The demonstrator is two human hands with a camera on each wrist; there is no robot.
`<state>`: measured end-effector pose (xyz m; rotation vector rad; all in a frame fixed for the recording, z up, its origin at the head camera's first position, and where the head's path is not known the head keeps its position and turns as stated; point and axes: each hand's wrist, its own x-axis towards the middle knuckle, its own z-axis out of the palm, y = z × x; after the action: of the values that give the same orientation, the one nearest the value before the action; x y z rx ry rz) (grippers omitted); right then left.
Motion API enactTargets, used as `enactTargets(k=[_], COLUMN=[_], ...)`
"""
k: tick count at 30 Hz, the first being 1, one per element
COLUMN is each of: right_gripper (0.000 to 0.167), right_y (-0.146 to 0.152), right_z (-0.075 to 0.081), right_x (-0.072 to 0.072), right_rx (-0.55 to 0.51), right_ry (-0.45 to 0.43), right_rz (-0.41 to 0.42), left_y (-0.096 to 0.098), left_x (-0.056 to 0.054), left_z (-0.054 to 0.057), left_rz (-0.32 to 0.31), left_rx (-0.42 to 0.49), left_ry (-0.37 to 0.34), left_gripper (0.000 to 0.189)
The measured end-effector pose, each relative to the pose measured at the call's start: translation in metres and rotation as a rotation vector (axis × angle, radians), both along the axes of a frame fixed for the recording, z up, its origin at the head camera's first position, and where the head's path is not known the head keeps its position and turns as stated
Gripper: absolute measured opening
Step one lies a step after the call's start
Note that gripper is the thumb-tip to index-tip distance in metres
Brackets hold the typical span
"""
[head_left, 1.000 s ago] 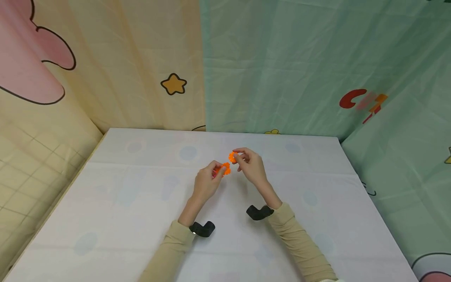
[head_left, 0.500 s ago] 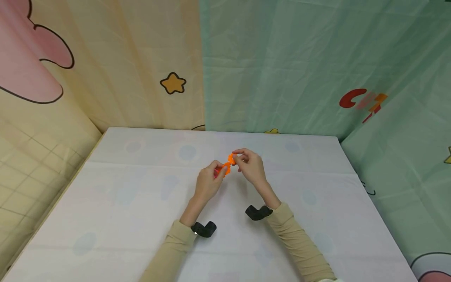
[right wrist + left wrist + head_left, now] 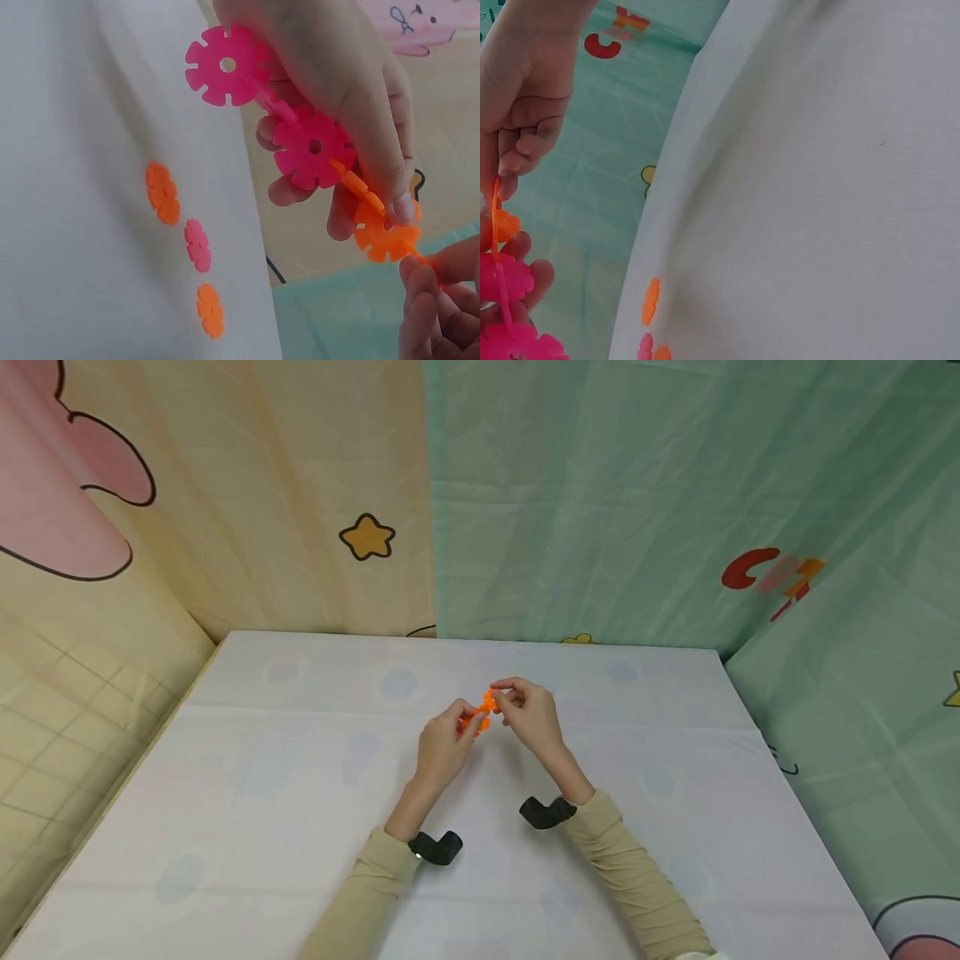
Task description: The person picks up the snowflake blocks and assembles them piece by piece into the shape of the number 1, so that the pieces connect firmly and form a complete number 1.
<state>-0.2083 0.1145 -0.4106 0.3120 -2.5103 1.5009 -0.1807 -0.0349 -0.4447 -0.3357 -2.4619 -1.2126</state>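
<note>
In the head view my left hand [image 3: 441, 745] grips a chain of slotted plastic flower discs, thumb on its orange end disc [image 3: 384, 232]. Behind that come another orange disc seen edge-on and pink discs [image 3: 311, 154], slotted into one another, as the right wrist view shows. My right hand [image 3: 534, 718] pinches a separate orange disc [image 3: 490, 700] between thumb and fingers. Its edge is right at the rim of the chain's end disc; I cannot tell whether their slots are engaged. Both hands are above the white-covered table [image 3: 300, 827].
Two loose orange discs [image 3: 163, 193] and a pink disc [image 3: 198, 245] show against the white cloth in the right wrist view. Black wrist mounts [image 3: 437, 848] sit at both cuffs. Printed curtains [image 3: 600, 510] hang behind the table's far edge.
My right hand has moved slightly left and down, and its orange disc has turned more edge-on. The gap between that disc and the chain has closed. The left hand has barely shifted.
</note>
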Motion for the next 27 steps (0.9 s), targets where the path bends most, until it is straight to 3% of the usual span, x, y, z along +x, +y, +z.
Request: enactTargets(k=[7, 12, 27], right_gripper=[0.015, 0.016, 0.018], right_y=[-0.005, -0.008, -0.002], right_z=[0.0, -0.004, -0.014], right_x=[0.001, 0.002, 0.0], right_rx=[-0.001, -0.056, -0.104], right_ry=[0.04, 0.004, -0.102], right_rz=[-0.02, -0.012, 0.027], left_y=[0.003, 0.005, 0.005], left_x=[-0.001, -0.001, 0.001], left_z=[-0.004, -0.009, -0.013], left_rz=[0.018, 0.04, 0.048], left_rx=[-0.019, 0.01, -0.034], left_ry=[0.095, 0.137, 0.081], left_gripper=[0.016, 0.014, 0.016])
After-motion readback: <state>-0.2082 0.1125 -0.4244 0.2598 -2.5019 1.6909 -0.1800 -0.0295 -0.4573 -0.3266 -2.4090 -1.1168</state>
